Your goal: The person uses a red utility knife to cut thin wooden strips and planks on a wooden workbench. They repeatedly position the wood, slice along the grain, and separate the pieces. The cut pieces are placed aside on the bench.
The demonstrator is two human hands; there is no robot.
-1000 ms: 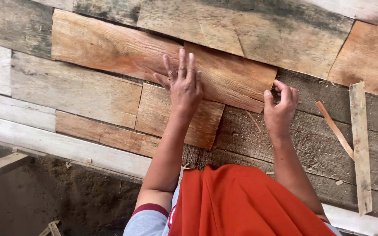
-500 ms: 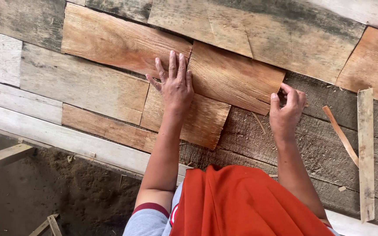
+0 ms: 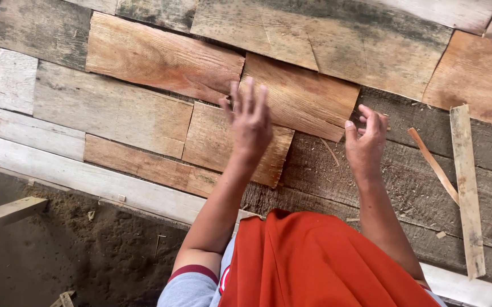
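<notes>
Left hand (image 3: 250, 122): fingers spread, flat over shingle (image 3: 300, 96).
Right hand (image 3: 367, 139): loosely curled, apparently empty, beside its edge.
Shingle: I judge it light, stiff, splintery; grip by long edges.

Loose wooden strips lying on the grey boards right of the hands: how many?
2. A pale flat wooden strip lies nearly upright by the right edge; a thinner reddish wooden sliver slants between it and the right hand. Others may be outside the frame.
</notes>
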